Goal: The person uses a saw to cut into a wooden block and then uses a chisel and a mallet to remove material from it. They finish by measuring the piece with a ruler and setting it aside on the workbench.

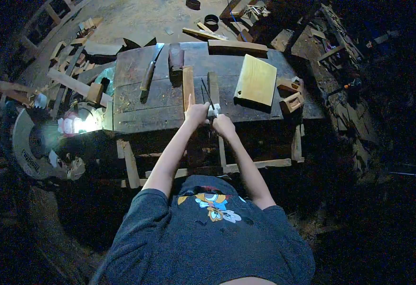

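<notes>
Over the near edge of the workbench (137, 111), my two hands are close together. My left hand (197, 114) is curled, with one finger stretched up along a light wooden strip (188, 85); what its other fingers grip is hidden. My right hand (223, 126) is closed on a small white piece (213, 110) that sits between both hands. Two thin dark rods (205, 90) reach forward from it, beside a darker wooden strip (212, 83). To the right lies a pale wooden board (256, 80). Further left is a handled blade (150, 71), near a dark brown block (175, 59).
A circular saw (30, 142) and a bright lamp (82, 124) stand at the left. Wooden hand planes (292, 102) sit at the bench's right end. A long wooden piece (238, 47) lies along the far edge. Offcuts and a dark ring (211, 20) lie on the floor beyond.
</notes>
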Demonstrator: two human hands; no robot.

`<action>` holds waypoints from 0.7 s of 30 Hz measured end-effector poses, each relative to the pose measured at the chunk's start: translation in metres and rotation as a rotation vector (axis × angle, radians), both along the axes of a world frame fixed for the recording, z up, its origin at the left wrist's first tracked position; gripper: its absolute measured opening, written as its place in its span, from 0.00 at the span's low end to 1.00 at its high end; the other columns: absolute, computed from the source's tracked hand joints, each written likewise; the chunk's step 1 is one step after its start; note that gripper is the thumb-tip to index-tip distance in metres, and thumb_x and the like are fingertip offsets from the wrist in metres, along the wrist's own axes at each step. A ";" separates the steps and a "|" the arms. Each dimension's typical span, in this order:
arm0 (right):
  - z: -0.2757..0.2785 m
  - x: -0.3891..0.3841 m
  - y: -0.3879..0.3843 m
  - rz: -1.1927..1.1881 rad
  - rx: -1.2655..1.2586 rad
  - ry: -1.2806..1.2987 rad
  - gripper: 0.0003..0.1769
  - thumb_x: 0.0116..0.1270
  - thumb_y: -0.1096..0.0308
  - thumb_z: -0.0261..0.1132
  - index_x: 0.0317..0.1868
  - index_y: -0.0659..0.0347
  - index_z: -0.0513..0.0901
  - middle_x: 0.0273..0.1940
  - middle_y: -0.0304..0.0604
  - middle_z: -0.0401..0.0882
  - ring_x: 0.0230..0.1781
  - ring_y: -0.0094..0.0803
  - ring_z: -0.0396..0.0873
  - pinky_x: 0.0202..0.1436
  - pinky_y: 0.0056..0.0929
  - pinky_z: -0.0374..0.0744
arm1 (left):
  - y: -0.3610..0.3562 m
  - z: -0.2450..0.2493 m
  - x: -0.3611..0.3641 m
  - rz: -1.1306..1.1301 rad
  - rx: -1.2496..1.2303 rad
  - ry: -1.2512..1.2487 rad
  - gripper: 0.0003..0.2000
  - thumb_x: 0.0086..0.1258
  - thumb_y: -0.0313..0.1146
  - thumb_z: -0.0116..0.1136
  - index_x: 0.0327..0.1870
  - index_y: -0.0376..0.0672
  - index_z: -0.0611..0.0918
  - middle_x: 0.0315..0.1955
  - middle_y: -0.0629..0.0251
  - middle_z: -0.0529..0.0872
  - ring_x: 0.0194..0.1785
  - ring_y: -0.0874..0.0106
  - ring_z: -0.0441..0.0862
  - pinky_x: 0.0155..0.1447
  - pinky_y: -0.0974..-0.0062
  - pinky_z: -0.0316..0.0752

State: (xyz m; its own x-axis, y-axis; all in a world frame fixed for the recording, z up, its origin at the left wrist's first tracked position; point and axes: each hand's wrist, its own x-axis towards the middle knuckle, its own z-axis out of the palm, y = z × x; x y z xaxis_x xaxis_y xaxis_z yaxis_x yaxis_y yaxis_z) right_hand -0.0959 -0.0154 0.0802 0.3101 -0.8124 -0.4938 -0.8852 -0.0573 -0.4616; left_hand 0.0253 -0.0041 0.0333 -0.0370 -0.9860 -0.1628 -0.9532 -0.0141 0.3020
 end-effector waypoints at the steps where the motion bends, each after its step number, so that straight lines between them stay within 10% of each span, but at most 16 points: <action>1: 0.003 -0.004 0.006 -0.024 -0.002 0.003 0.18 0.49 0.62 0.46 0.29 0.70 0.72 0.30 0.62 0.70 0.35 0.51 0.69 0.39 0.42 0.67 | 0.001 0.007 0.001 -0.026 0.001 -0.008 0.22 0.37 0.43 0.61 0.32 0.42 0.68 0.22 0.62 0.78 0.31 0.65 0.76 0.57 0.53 0.35; 21: 0.054 -0.072 0.045 0.079 0.057 0.030 0.14 0.49 0.67 0.46 0.24 0.72 0.71 0.25 0.60 0.71 0.28 0.50 0.71 0.33 0.40 0.69 | -0.008 -0.003 0.003 0.073 -0.068 0.020 0.22 0.34 0.41 0.60 0.33 0.44 0.68 0.18 0.59 0.77 0.27 0.63 0.76 0.58 0.55 0.36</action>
State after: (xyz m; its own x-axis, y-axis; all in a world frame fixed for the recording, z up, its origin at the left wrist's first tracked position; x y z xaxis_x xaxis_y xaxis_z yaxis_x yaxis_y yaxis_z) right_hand -0.1682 0.0292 0.1337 0.3570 -0.7564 -0.5481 -0.8922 -0.1024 -0.4399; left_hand 0.0281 -0.0120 0.0307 0.0324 -0.9949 -0.0955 -0.9444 -0.0618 0.3231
